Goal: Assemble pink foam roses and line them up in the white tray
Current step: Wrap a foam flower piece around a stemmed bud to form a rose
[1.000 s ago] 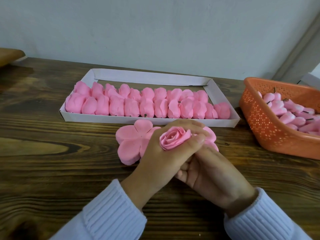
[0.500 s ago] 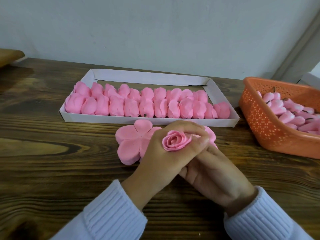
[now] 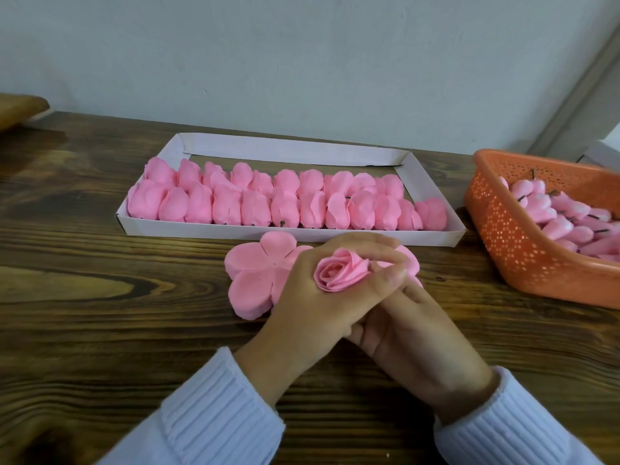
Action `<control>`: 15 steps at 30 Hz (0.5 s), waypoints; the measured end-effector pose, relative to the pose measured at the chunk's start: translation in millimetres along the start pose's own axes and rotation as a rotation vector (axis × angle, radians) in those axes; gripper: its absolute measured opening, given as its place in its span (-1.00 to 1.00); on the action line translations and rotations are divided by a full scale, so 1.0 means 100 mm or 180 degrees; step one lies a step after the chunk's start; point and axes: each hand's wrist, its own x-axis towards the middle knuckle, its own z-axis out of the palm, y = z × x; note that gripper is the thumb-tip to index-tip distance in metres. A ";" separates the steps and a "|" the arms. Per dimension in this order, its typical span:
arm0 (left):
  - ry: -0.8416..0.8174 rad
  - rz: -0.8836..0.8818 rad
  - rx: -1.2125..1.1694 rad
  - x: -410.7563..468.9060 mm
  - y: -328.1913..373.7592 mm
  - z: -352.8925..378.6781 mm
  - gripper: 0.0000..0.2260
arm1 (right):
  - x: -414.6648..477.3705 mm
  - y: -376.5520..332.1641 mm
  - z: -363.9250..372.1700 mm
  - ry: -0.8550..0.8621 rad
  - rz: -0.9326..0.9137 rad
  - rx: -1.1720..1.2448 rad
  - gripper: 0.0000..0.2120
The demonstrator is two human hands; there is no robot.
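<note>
Wooden table (image 3: 100,297) carries a white tray (image 3: 288,152) with two rows of finished roses (image 3: 255,203), an orange basket (image 3: 503,236) of buds (image 3: 550,213), and stacked petal cutouts (image 3: 255,276). In front of the tray, the left hand (image 3: 312,307) grips a pink foam rose (image 3: 340,275). The right hand (image 3: 412,337) tucks beneath, its grip hidden.

pink roses (image 3: 288,199) – white tray (image 3: 292,151) – orange perforated basket (image 3: 510,236).

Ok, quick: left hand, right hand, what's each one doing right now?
Left hand: closed, fingers curled round the pink foam rose.
Right hand: fingers hidden under the other hand; cannot be told.
</note>
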 end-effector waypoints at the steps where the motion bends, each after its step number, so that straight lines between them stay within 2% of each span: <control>1: 0.0010 0.0043 0.0031 0.00 0.01 0.01 -0.87 | -0.01 -0.01 0.00 -0.0087 -0.0093 0.0086 -0.71; 4: 0.0066 0.0076 0.0008 0.02 -0.01 0.01 -0.86 | 0.00 -0.03 -0.01 -0.0415 -0.0201 0.0511 -0.55; 6: 0.0100 0.0032 -0.0026 0.02 -0.02 0.01 -0.85 | 0.01 -0.04 -0.03 -0.0535 -0.0086 0.0776 -0.39; 7: 0.0120 -0.0020 -0.0058 0.01 -0.01 0.00 -0.83 | 0.01 -0.05 -0.03 -0.0528 -0.0003 0.0827 -0.37; 9: 0.0137 -0.0130 -0.0092 0.01 -0.01 0.00 -0.82 | 0.02 -0.06 -0.04 -0.0342 0.0242 0.0710 -0.52; 11: 0.0083 -0.0198 -0.0074 0.00 0.00 0.00 -0.86 | 0.03 -0.04 -0.03 0.0006 0.0466 0.0277 -0.71; 13: -0.0009 -0.0154 -0.0010 0.00 0.02 0.00 -0.91 | 0.03 -0.01 -0.04 0.0215 0.0390 0.0072 -0.73; 15: -0.0051 -0.0021 0.0075 0.00 0.02 0.01 -0.91 | 0.02 -0.01 -0.04 0.0172 0.0243 0.0087 -0.76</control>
